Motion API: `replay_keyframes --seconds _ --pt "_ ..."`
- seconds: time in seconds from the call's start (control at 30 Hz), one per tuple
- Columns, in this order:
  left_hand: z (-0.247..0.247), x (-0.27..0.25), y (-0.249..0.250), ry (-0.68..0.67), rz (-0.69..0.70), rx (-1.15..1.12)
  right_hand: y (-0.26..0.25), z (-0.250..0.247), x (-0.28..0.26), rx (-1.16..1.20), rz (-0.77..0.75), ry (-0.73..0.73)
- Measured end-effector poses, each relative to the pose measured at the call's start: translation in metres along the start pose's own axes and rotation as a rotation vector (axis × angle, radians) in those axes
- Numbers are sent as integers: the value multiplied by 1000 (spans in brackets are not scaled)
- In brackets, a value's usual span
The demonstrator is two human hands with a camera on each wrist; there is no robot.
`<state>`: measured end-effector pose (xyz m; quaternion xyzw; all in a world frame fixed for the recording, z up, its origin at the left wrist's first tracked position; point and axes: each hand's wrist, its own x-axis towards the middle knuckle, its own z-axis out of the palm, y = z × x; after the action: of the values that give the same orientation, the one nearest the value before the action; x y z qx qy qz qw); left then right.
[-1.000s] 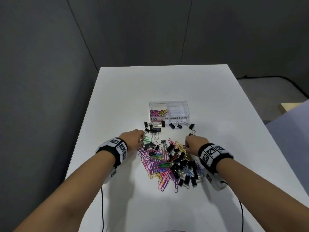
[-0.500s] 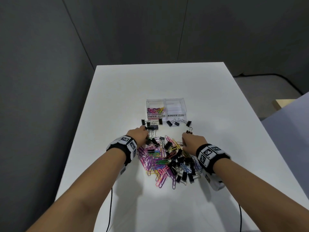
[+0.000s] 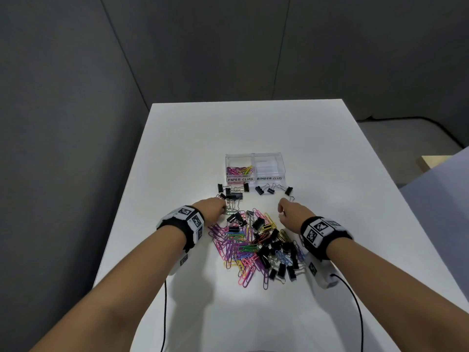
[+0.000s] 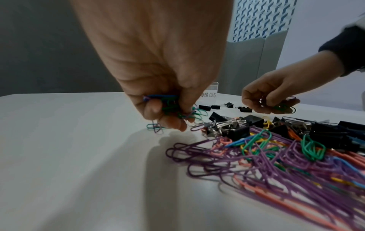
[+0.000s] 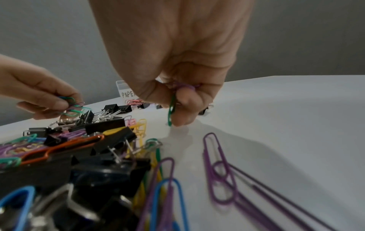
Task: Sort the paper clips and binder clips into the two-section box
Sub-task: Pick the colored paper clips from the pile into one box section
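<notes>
- The left hand (image 4: 158, 65) has its grip closed round a small bunch of paper clips (image 4: 168, 106), green, blue and purple, pinched between thumb and curled fingers just above the bench (image 3: 177, 153); some of the clips hang below the fingertips, and whether they touch the surface cannot be told.
- The right hand (image 5: 177, 62) likewise has its grip closed on paper clips (image 5: 181, 86): a purple bunch sits in the curled fingers and one green paper clip (image 5: 172, 109) hangs down from the pinch, its lower end close to the bench.
- In the head view the left hand (image 3: 212, 209) is at the far left edge of the mixed pile and the right hand (image 3: 294, 214) at its far right edge, the two well apart.
- The mixed pile (image 3: 256, 245) of coloured paper clips and black binder clips lies on the white bench between the wrists.
- Loose binder clips (image 3: 232, 194) lie in a short row between the pile and the box, more of them (image 3: 271, 190) before the right section.
- The clear two-section box (image 3: 255, 158) stands beyond them; its left section, labelled PAPER CLIPS, holds some coloured paper clips (image 3: 239, 170), and the right section is labelled BINDER CLIPS.
- Each wrist wears a black band with printed marker squares (image 3: 318, 231), and black cables (image 3: 355, 308) trail toward the near edge.
</notes>
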<state>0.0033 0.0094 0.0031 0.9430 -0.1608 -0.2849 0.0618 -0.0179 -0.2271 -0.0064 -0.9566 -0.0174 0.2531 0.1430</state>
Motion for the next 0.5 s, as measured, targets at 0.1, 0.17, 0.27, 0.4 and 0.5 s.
replay_keyframes --seconds 0.1,0.17,0.27,0.4,0.5 --pt "-1 -3 -1 -16 -29 -30 -6 -2 2 -28 5 2" --pt "-1 -6 0 6 -38 -60 -8 -1 6 -27 1 13" --pt "-1 -10 1 112 -47 -40 -12 0 11 36 16 2" --pt "-4 -11 3 172 -72 -21 -21 -4 6 -6 -18 27" --pt "-8 -12 8 112 -61 38 -32 -7 -4 -158 -119 -22"
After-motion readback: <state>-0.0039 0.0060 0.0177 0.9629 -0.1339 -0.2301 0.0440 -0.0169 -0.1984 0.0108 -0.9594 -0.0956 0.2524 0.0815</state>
